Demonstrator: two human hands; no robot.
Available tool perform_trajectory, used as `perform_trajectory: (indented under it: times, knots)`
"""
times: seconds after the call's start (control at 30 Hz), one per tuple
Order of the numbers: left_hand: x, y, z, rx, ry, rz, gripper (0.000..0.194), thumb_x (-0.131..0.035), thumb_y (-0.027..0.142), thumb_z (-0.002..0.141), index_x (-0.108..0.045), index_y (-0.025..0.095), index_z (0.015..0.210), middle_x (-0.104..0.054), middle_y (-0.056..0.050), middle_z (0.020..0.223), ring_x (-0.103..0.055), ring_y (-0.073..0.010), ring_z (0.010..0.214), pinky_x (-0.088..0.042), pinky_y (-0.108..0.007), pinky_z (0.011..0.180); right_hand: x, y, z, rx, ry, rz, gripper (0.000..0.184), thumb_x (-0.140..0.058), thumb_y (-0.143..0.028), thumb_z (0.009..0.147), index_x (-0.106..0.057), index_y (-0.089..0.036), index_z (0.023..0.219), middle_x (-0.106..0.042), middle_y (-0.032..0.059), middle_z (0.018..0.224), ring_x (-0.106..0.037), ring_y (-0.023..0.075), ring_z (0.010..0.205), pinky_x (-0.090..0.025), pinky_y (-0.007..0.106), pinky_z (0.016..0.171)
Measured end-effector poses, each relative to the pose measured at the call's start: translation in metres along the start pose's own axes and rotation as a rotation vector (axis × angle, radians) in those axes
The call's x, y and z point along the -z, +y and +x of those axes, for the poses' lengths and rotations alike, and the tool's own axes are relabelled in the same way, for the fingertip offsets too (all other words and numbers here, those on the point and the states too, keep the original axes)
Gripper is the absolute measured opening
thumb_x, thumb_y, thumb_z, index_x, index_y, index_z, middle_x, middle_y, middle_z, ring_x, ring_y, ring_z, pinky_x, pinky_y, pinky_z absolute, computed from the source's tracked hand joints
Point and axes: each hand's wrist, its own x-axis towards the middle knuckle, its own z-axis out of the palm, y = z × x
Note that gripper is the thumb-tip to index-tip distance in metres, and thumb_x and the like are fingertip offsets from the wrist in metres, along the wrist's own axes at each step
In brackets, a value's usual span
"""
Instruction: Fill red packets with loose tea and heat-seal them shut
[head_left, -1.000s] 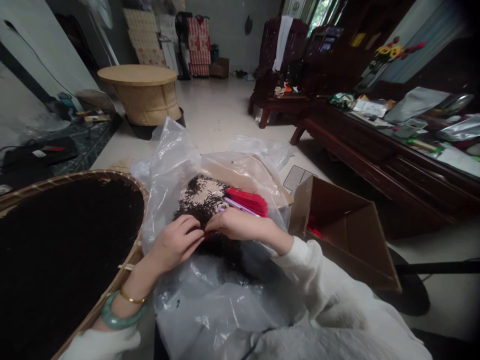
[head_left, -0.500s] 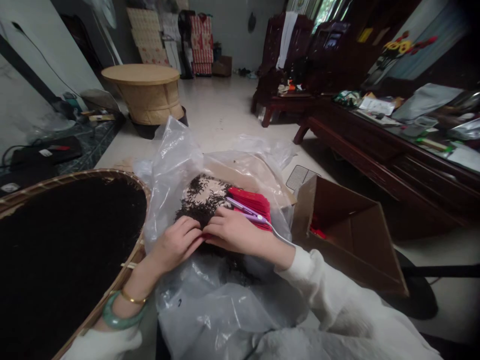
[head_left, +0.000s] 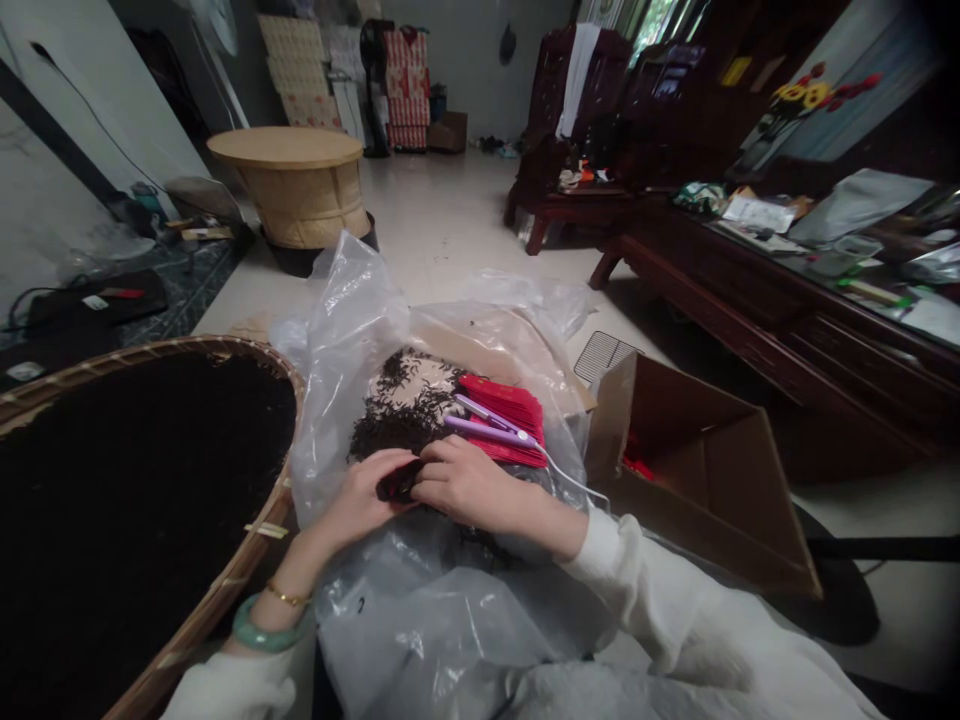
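Note:
My left hand (head_left: 358, 500) and my right hand (head_left: 463, 487) meet over a clear plastic bag (head_left: 420, 600) on my lap. Both are closed on a small dark red packet (head_left: 399, 484) between them. Just beyond the fingers lies a heap of loose dark tea leaves (head_left: 397, 420). To its right is a stack of red packets (head_left: 510, 430) with a purple sealing clamp (head_left: 487, 425) resting on top, its white cord running past my right wrist.
A wide woven basket (head_left: 247, 545) full of dark tea sits at my left. An open cardboard box (head_left: 697, 470) stands at my right. A long dark wooden table (head_left: 757, 310) with clutter runs along the right. A round bamboo table (head_left: 289, 185) stands farther back.
Both hands have drawn back toward me, away from the tea heap, and the small dark red packet between them now shows. The purple clamp is now uncovered.

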Motion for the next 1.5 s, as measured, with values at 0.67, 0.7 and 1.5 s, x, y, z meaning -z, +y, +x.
perform_trajectory:
  times: [0.67, 0.7, 1.5]
  knots:
    - [-0.012, 0.010, 0.007, 0.259, 0.040, -0.079, 0.022, -0.069, 0.029, 0.072, -0.072, 0.018, 0.091, -0.073, 0.001, 0.072, -0.062, -0.0143, 0.061, -0.048, -0.022, 0.060, 0.008, -0.010, 0.008, -0.366, 0.201, -0.009, 0.014, -0.067, -0.030, 0.087, -0.076, -0.020, 0.091, -0.063, 0.0120, 0.107, -0.045, 0.0321, 0.116, -0.044, 0.048, 0.092]
    - [-0.013, 0.010, 0.007, 0.261, 0.032, -0.059, 0.022, -0.069, 0.026, 0.070, -0.072, 0.019, 0.091, -0.072, 0.001, 0.072, -0.062, -0.0145, 0.061, -0.047, -0.022, 0.059, 0.009, -0.011, 0.011, -0.372, 0.158, -0.016, 0.015, -0.071, -0.031, 0.084, -0.077, -0.020, 0.091, -0.063, 0.0126, 0.111, -0.042, 0.0350, 0.122, -0.043, 0.050, 0.095]
    - [-0.019, 0.008, 0.002, 0.208, 0.099, 0.047, 0.022, -0.068, 0.040, 0.077, -0.066, 0.019, 0.084, -0.069, 0.000, 0.069, -0.064, -0.0168, 0.063, -0.048, -0.025, 0.057, 0.008, 0.001, 0.013, -0.269, 0.461, 0.153, 0.017, -0.057, -0.028, 0.091, -0.072, -0.020, 0.088, -0.065, 0.0106, 0.107, -0.055, 0.0242, 0.108, -0.043, 0.043, 0.094]
